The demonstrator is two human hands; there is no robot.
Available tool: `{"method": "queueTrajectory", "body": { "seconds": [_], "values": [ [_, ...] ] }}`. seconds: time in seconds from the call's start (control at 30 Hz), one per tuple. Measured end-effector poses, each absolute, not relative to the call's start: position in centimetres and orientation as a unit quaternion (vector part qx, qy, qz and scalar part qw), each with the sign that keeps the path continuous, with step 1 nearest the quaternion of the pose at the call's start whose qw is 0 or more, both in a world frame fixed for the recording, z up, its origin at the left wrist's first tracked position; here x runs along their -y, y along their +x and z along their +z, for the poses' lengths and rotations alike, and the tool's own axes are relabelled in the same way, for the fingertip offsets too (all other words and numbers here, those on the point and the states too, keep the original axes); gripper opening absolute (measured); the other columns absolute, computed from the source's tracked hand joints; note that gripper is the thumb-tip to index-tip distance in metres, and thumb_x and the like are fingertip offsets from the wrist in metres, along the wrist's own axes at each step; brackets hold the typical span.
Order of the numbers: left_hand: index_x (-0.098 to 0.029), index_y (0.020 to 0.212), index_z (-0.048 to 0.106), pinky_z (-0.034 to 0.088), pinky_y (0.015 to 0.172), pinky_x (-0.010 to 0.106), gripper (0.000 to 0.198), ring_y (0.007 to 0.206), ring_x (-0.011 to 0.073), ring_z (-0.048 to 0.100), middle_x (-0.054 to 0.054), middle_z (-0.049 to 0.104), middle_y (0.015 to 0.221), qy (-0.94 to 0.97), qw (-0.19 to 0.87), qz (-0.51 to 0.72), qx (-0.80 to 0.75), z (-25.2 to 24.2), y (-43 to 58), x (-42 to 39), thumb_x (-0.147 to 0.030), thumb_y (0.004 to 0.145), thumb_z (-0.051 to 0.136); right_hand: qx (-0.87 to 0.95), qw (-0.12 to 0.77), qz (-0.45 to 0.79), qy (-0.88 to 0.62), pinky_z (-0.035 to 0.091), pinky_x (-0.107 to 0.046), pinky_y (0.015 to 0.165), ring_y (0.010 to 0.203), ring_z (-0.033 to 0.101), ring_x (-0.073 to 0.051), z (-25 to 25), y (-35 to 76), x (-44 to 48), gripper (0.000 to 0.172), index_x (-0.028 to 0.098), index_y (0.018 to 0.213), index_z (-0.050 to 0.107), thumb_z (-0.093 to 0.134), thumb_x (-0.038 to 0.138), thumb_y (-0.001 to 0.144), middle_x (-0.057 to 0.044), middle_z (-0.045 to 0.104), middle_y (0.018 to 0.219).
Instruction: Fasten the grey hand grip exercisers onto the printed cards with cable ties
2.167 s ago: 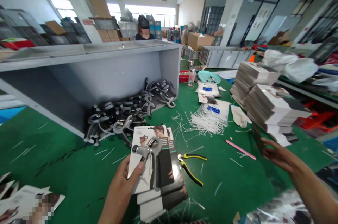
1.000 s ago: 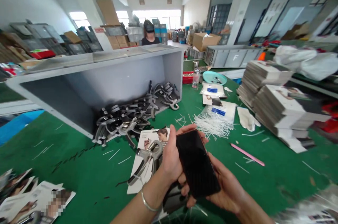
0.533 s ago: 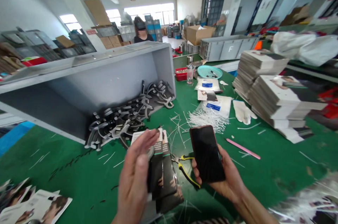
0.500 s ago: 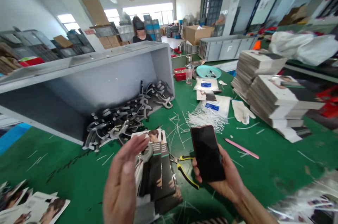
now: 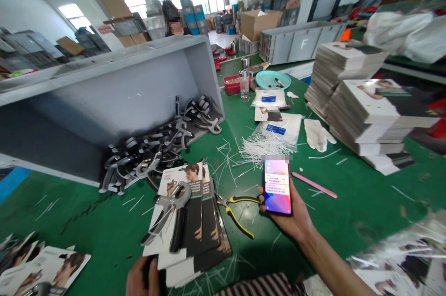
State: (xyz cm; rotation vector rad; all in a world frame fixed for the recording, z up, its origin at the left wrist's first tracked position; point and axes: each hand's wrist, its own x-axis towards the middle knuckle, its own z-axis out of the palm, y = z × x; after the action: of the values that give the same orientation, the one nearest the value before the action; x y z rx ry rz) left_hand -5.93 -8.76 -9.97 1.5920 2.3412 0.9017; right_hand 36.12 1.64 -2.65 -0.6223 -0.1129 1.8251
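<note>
My right hand point(image 5: 294, 217) is closed around a smartphone point(image 5: 278, 187) with its screen lit. At the bottom edge my left hand point(image 5: 141, 277) is partly cut off, its thumb and fingers slightly apart and nothing visible in them. Beside it lie several overlapping printed cards point(image 5: 205, 214) with a hand gripper point(image 5: 179, 210), grey with black handles, on top. Pliers point(image 5: 240, 214) with yellow-and-black handles lie spread between the cards and the phone. Beyond the phone is a heap of white cable ties point(image 5: 266, 147).
A grey crate point(image 5: 146, 77) lies on its side, with many hand grippers point(image 5: 156, 147) inside and spilling out. Stacks of cards point(image 5: 369, 105) stand at right. A pink pen-like stick point(image 5: 315, 185), a white glove point(image 5: 318, 135) and a turquoise plate point(image 5: 273, 80) lie about. A person point(image 5: 172, 19) is behind the crate.
The phone's dark screen has lit up, and the phone is tilted differently. My left hand has moved down from over the cards to the bottom edge, uncovering the hand gripper.
</note>
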Motion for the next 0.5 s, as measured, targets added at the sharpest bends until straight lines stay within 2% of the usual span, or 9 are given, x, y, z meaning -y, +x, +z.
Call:
{"method": "queueTrajectory", "body": {
  "seconds": [0.17, 0.37, 0.5],
  "values": [
    [-0.02, 0.109, 0.056, 0.047, 0.095, 0.052, 0.031, 0.103, 0.0321, 0.059, 0.011, 0.061, 0.108, 0.578, 0.076, 0.286, -0.76, -9.2, -4.6, 7.9, -0.038, 0.086, 0.045, 0.06, 0.555, 0.79, -0.254, 0.053, -0.042, 0.076, 0.084, 0.07, -0.025, -3.3, 36.2, -0.7, 0.044, 0.023, 0.127, 0.056, 0.046, 0.053, 0.096, -0.014, 0.072, 0.109],
    [-0.015, 0.11, 0.057, 0.045, 0.096, 0.05, 0.034, 0.103, 0.0313, 0.057, 0.013, 0.06, 0.107, 0.595, 0.063, 0.289, -0.747, -8.6, -4.4, 7.6, -0.037, 0.089, 0.043, 0.059, 0.554, 0.79, -0.256, 0.054, -0.045, 0.082, 0.087, 0.07, -0.024, -3.8, 35.7, 1.1, 0.045, 0.022, 0.132, 0.053, 0.046, 0.05, 0.097, -0.012, 0.071, 0.113],
    [-0.015, 0.114, 0.057, 0.041, 0.102, 0.051, 0.035, 0.11, 0.0312, 0.055, 0.014, 0.06, 0.113, 0.604, 0.082, 0.319, -0.726, -8.9, -4.6, 7.7, -0.038, 0.091, 0.044, 0.047, 0.553, 0.762, -0.333, 0.052, -0.047, 0.092, 0.107, 0.066, -0.024, -4.1, 36.2, 2.5, 0.042, 0.019, 0.127, 0.056, 0.039, 0.044, 0.099, -0.014, 0.067, 0.123]
  ]
}}
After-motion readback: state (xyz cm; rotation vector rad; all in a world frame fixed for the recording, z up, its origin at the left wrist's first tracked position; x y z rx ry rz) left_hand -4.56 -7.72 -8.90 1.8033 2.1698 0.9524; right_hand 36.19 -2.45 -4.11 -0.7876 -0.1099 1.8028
